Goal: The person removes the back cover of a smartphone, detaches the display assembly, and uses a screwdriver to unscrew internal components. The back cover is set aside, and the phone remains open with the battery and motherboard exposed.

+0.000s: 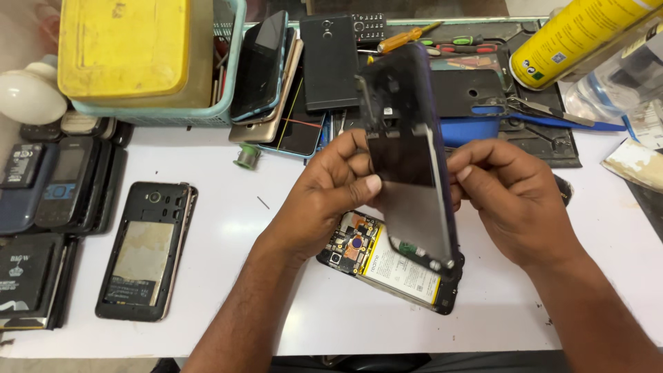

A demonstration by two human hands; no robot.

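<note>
Both forearms come up from the lower edge, and between them the left hand (331,186) and right hand (511,193) hold a dark phone back cover (411,152) up off the white bench (228,228). Left fingers (369,185) are closed on the cover's near edge, the thumb pressed flat on its inner face; right fingers (476,169) are curled around the opposite edge, gripping it too. The cover stands tilted, its inner side turned toward the camera, the camera cut-out end pointing away.

Directly below it, lying on the bench, is the opened phone (390,266), with its yellow-edged battery and circuit board showing; the cover's lower end hangs just over it, and I cannot tell whether they touch.

To the left lies another opened phone (145,252), black, its back off. Further left, old keypad phones (62,183) and loose batteries (27,273) sit in a row at the bench edge. Behind the hands, a leaning stack of phones (276,83) rests against a teal basket (231,76) that carries a yellow box (124,45). A small spool (246,157) sits just in front of that stack. A black work mat (552,138) lies at the far right with pliers (559,114), screwdrivers (407,38) and a black back cover (469,90) on it, and a yellow spray can (580,38) leans over its corner.
</note>
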